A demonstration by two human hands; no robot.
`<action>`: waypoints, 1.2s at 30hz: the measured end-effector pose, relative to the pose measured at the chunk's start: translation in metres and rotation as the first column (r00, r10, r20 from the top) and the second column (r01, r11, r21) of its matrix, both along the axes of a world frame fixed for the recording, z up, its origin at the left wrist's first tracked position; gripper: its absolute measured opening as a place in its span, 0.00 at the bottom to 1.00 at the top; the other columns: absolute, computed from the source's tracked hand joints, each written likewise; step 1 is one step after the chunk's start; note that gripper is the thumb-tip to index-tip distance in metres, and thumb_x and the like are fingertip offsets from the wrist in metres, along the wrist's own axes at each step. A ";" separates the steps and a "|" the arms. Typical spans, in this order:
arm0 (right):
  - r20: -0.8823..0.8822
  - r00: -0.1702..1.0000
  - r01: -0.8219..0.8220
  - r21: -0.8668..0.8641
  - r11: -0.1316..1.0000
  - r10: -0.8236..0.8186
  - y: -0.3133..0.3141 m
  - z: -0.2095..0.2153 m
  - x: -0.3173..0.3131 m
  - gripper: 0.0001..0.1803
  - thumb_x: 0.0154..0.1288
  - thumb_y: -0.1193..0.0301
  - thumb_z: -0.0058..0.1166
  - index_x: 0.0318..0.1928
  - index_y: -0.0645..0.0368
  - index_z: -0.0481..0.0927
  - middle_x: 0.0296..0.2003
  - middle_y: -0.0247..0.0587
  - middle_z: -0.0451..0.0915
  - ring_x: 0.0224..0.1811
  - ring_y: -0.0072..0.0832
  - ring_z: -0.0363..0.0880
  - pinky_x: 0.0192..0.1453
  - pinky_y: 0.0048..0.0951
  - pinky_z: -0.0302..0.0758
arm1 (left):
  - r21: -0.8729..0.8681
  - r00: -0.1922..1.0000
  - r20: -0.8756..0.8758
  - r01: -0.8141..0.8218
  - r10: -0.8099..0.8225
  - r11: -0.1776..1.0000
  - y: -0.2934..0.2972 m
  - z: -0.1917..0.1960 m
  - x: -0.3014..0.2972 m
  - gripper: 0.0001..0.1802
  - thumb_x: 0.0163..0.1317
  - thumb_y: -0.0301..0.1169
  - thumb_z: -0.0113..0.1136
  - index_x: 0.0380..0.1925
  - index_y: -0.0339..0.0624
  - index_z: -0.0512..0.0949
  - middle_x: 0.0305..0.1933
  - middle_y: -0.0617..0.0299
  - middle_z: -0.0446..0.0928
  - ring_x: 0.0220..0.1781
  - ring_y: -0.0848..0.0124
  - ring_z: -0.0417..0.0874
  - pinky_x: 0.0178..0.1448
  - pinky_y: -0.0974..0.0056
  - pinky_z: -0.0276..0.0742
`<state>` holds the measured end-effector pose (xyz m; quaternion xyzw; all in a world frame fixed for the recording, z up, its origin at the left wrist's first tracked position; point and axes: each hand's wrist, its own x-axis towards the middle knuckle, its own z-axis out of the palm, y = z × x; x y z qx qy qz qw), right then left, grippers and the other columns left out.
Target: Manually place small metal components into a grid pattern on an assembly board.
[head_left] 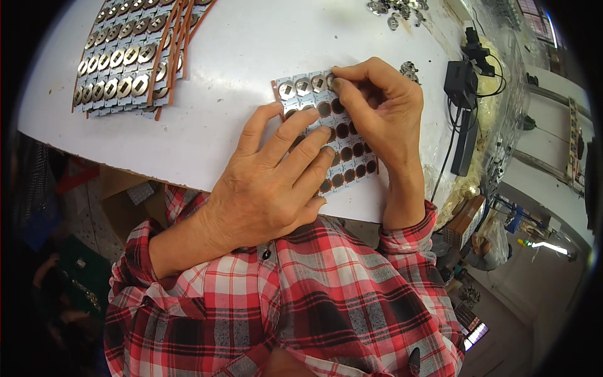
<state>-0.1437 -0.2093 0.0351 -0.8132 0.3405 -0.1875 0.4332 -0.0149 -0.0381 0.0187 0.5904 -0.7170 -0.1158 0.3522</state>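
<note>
Head view shows the panel (353, 163) of pale boards lying askew, close to the near edge of the white table (232, 50). Your left hand (270, 182) lies across it with the fingers spread apart, several tips over the panel's left part; press just enough that the sheet cannot slide, and don't lean on pieces already in place. Your right hand (386, 107) has thumb and forefinger clamped on a metal piece (330, 80) in the row farthest from the near edge; I cannot tell whether its underside touches the board. Three metal pieces (303, 85) with diamond-shaped holes sit to its left in that row, so use them as your guide: match their spacing, lower the pinched one level, and release without twisting or brushing its neighbour. Bare dark circles (342, 131) on the rows nearer you give a clear outline to center on. For an easy reach, a small heap of loose parts (409, 71) lies near the table's right edge, just beyond your right hand, while the stacked panels (122, 60) stand well apart, toward the left end.
</note>
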 end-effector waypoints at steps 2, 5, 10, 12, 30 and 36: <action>0.008 1.000 -0.013 -0.086 0.996 0.014 0.001 0.000 -0.001 0.06 0.67 0.81 0.63 0.43 0.65 0.88 0.30 0.26 0.84 0.32 0.09 0.76 0.36 0.14 0.71 | 0.008 1.000 -0.007 -0.004 0.004 1.000 0.001 -0.001 0.000 0.31 0.41 0.40 0.75 0.47 0.34 0.84 0.59 0.50 0.80 0.71 0.50 0.74 0.73 0.34 0.65; 0.063 0.998 -0.018 -0.026 1.000 0.020 0.000 0.001 -0.001 0.06 0.67 0.81 0.62 0.43 0.65 0.88 0.30 0.27 0.84 0.32 0.10 0.76 0.36 0.15 0.71 | -0.013 1.000 -0.018 -0.016 0.015 1.000 0.002 -0.001 -0.002 0.31 0.40 0.40 0.76 0.46 0.34 0.84 0.59 0.50 0.80 0.71 0.50 0.74 0.74 0.34 0.64; 0.036 0.997 -0.057 -0.149 0.987 0.063 -0.001 -0.003 -0.004 0.08 0.66 0.83 0.62 0.44 0.65 0.88 0.31 0.28 0.81 0.31 0.13 0.77 0.36 0.16 0.72 | -0.015 1.000 -0.018 -0.007 0.006 1.000 0.001 -0.001 -0.002 0.31 0.41 0.40 0.76 0.46 0.35 0.85 0.60 0.50 0.80 0.71 0.51 0.75 0.74 0.34 0.64; 0.045 0.994 -0.091 -0.178 0.980 0.101 -0.002 -0.006 -0.004 0.09 0.65 0.83 0.63 0.45 0.64 0.88 0.31 0.28 0.81 0.31 0.13 0.77 0.35 0.17 0.72 | -0.013 1.000 -0.018 -0.014 0.013 1.000 0.002 -0.002 -0.002 0.30 0.41 0.40 0.76 0.46 0.35 0.85 0.60 0.50 0.80 0.71 0.51 0.75 0.75 0.34 0.64; 0.256 0.890 0.424 -0.166 0.890 -0.376 -0.052 0.013 -0.040 0.13 0.65 0.78 0.66 0.51 0.64 0.86 0.39 0.33 0.85 0.32 0.15 0.78 0.34 0.17 0.73 | -0.005 0.999 0.028 -0.023 0.023 1.000 0.004 -0.001 0.001 0.32 0.42 0.42 0.75 0.49 0.36 0.85 0.61 0.50 0.80 0.67 0.52 0.77 0.73 0.31 0.64; 0.232 0.906 0.388 -0.127 0.913 -0.353 -0.054 0.000 -0.038 0.11 0.68 0.79 0.64 0.51 0.64 0.85 0.38 0.32 0.85 0.32 0.14 0.79 0.33 0.16 0.73 | 0.000 0.999 0.029 -0.017 0.017 1.000 0.004 0.000 0.002 0.32 0.42 0.43 0.75 0.49 0.36 0.85 0.61 0.50 0.80 0.67 0.52 0.77 0.73 0.31 0.64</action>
